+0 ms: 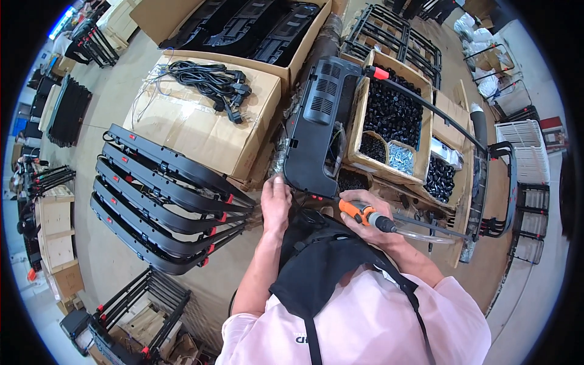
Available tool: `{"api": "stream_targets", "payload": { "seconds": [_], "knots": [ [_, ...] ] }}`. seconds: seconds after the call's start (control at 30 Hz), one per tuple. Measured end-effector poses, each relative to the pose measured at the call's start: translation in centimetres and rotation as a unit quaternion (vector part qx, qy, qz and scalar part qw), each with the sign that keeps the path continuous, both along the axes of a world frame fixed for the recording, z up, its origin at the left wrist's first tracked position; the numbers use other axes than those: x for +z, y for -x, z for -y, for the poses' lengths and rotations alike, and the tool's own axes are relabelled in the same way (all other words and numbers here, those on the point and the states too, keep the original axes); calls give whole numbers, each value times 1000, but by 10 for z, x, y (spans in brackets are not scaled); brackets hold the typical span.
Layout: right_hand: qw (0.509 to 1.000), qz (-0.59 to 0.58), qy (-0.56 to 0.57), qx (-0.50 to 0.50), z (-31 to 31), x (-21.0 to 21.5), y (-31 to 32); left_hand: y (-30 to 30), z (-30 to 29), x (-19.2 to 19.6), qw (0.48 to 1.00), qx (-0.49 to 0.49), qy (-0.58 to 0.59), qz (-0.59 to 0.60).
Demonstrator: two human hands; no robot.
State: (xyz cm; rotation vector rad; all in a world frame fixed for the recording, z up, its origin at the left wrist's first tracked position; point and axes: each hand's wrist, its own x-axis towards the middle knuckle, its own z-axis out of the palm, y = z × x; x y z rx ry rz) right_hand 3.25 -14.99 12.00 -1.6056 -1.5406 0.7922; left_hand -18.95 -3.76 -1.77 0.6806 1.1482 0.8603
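- Black vented housing lies in front of the worker, between a taped cardboard box on the left and a wooden crate of small black parts on the right.
- Its long axis runs away from the worker, leaning a little rightward; the grilled end points away, the broad rounded end sits nearest the hands.
- On the left hand, the fingers are drawn together at the housing's near left corner; from where I stand, I can't tell whether they pinch anything.
- On the right hand, the fingers are curled round an orange driver, just beside the near right corner; a clear hose trails from its dark end.
- The driver's working tip is hidden, and the housing's underside is out of sight.
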Motion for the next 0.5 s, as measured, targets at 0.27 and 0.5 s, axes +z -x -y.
{"api": "stream_targets", "payload": {
  "seconds": [0.27,0.5],
  "knots": [
    [999,4,32,1,-6,4,3,3,26,17,971,43,163,169],
    [997,13,82,7,-8,16,9,-6,40,23,968,-8,154,199]
  ]
}}
